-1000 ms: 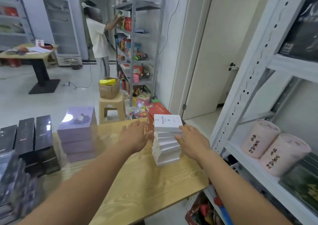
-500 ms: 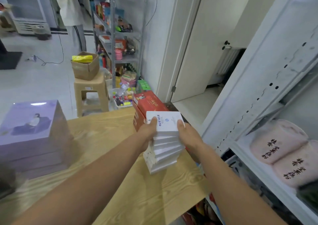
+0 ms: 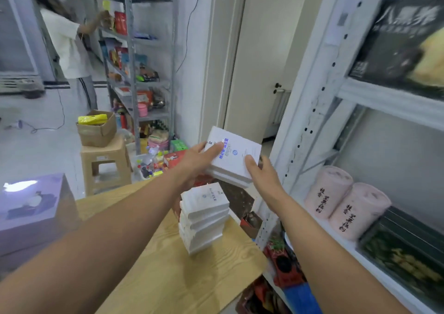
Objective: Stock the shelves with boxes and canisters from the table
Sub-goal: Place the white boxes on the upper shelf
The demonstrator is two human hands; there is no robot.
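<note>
A few flat white boxes point(image 3: 236, 161) with blue print are held in the air between both hands, above the table's far right corner. My left hand point(image 3: 195, 161) grips their left edge, thumb on top. My right hand point(image 3: 260, 173) grips their right edge. Below them a stack of several more white boxes point(image 3: 204, 217) stands on the wooden table point(image 3: 173, 272). The white metal shelf point(image 3: 319, 97) rises at the right, with two pink canisters point(image 3: 346, 200) on its middle level.
Purple boxes point(image 3: 31, 208) are stacked at the table's left. Red boxes point(image 3: 174, 159) lie beyond the table. Dark packages point(image 3: 406, 251) sit beside the canisters and on the level above. A stool with a cardboard box point(image 3: 97, 131) and a person at a far shelf stand behind.
Both hands closed on the top few white boxes and lifted them up and to the right, off the stack. The camera has swung up toward the shelf.
</note>
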